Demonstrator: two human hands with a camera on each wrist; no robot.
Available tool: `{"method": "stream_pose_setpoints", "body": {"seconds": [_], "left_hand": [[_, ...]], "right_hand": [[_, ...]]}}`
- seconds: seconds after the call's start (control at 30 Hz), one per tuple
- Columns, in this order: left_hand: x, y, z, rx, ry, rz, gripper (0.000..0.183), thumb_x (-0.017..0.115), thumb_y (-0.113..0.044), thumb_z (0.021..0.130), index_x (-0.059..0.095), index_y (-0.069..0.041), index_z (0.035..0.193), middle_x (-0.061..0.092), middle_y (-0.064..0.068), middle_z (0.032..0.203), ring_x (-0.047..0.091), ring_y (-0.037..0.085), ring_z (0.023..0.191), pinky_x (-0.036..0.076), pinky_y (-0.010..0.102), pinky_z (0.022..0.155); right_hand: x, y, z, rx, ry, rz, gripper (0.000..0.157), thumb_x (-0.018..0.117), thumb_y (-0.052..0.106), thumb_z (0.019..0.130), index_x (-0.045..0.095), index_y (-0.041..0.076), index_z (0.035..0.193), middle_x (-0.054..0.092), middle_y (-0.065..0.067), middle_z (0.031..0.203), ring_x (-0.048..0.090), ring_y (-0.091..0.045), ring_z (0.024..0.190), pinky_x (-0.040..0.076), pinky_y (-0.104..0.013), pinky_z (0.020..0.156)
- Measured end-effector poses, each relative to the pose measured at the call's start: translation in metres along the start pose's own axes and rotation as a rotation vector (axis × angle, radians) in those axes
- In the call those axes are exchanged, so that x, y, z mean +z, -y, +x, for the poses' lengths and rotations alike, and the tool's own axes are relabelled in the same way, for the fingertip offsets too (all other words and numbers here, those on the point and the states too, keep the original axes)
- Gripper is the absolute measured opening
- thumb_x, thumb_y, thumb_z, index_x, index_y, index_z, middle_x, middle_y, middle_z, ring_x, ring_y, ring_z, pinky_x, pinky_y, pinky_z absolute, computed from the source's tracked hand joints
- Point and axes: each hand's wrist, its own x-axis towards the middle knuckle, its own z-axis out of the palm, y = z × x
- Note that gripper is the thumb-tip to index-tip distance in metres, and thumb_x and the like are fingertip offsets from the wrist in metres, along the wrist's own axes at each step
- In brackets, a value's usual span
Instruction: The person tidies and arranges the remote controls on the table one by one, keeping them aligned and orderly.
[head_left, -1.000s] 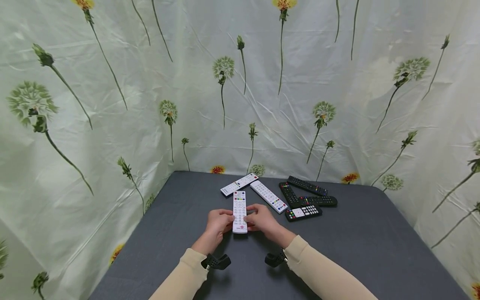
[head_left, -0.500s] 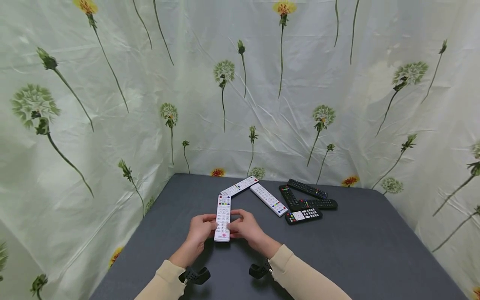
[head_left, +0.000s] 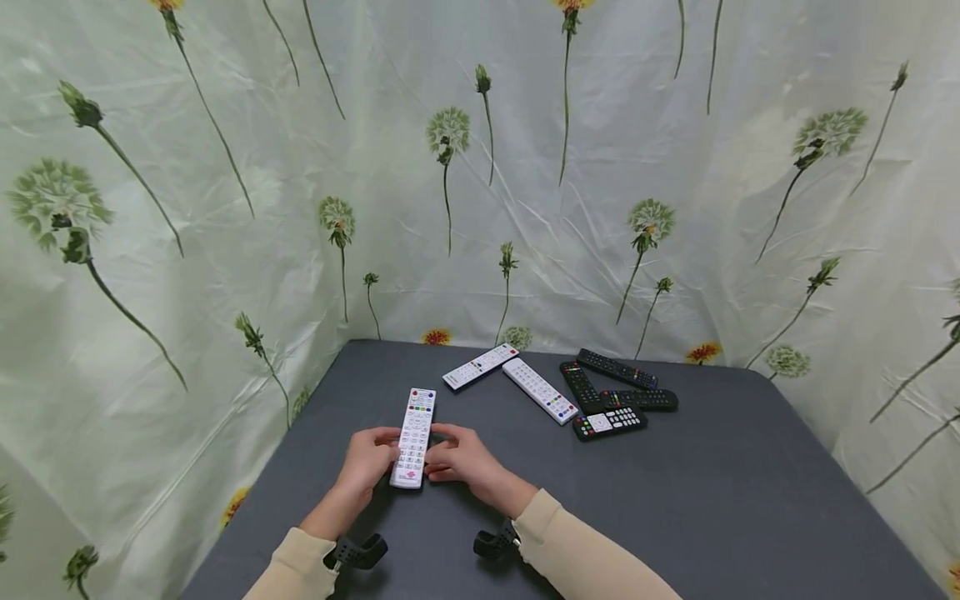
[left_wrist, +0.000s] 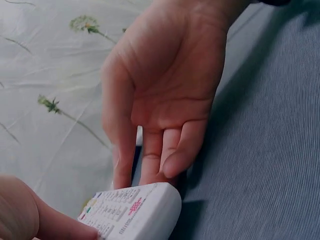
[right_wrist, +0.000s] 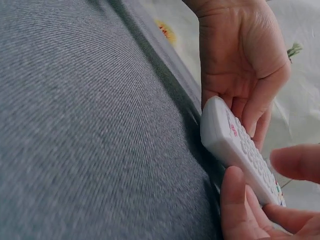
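A white remote control (head_left: 414,437), its button side up and a pink logo at its near end, lies between both hands close over the grey table. My left hand (head_left: 365,462) grips it along the left edge, thumb over the buttons. On the opposite edge, my right hand (head_left: 467,461) has its fingertips right at the remote's side. The right wrist view shows the right thumb (right_wrist: 296,162) raised off the buttons, with the fingers (right_wrist: 233,186) at the lower edge. In the left wrist view, the logo end of the remote (left_wrist: 145,212) faces the camera.
Two more white remotes, one slanting (head_left: 480,367) and one beside it (head_left: 539,390), lie farther back. To their right is a cluster of several black remotes (head_left: 610,422). A flowered curtain (head_left: 547,167) hangs behind the grey table (head_left: 675,500).
Both hands have moved left and nearer with the white remote, away from the other white remotes. It has turned slightly, its far end now pointing right of its near end.
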Motion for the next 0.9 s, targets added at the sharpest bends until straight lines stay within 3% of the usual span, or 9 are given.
{"method": "stream_pose_setpoints", "body": {"seconds": [0.33,0.67,0.9], "left_hand": [[-0.023,0.008,0.01,0.019,-0.027,0.132,0.04,0.051,0.009,0.083,0.066,0.009,0.121,0.066,0.021,0.11,0.059,0.029,0.093,0.048,0.033,0.07],[-0.028,0.009,0.013,0.012,-0.036,0.167,0.036,0.053,0.007,0.084,0.069,0.008,0.117,0.068,0.02,0.109,0.059,0.029,0.095,0.047,0.031,0.07],[-0.024,0.012,0.013,0.011,-0.043,0.215,0.038,0.053,0.005,0.085,0.069,0.007,0.119,0.066,0.023,0.118,0.058,0.031,0.1,0.049,0.035,0.072]], "right_hand": [[0.012,-0.002,0.017,0.036,0.068,-0.033,0.058,0.067,0.006,0.095,0.047,0.005,0.149,0.072,-0.015,0.106,0.07,-0.019,0.088,0.059,-0.037,0.076],[0.005,-0.006,0.025,0.026,0.177,-0.041,0.06,0.064,0.002,0.096,0.041,0.0,0.151,0.07,-0.016,0.114,0.07,-0.019,0.091,0.059,-0.032,0.075],[0.001,-0.009,0.023,0.03,0.193,-0.042,0.057,0.06,-0.004,0.095,0.043,0.0,0.149,0.07,-0.016,0.111,0.071,-0.022,0.093,0.059,-0.033,0.075]]}}
